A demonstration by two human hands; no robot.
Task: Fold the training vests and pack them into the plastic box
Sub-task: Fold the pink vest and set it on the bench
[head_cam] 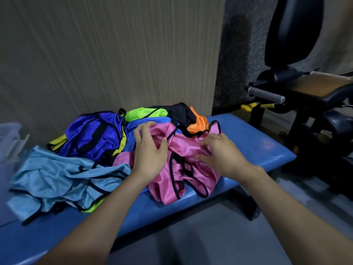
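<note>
A heap of crumpled training vests lies on a blue padded bench. A pink vest with black trim sits at the front right of the heap. My left hand is over its left part, fingers spread and loosely bent, thumb against the cloth. My right hand lies on its right part with fingers touching the fabric. A light blue vest lies at the left, a dark blue vest behind it, and green, black and orange ones at the back. The clear plastic box stands at the far left edge.
A wood-grain wall panel rises right behind the bench. A black exercise machine with a grey handle and yellow pins stands to the right. Grey floor runs along the bench's front edge.
</note>
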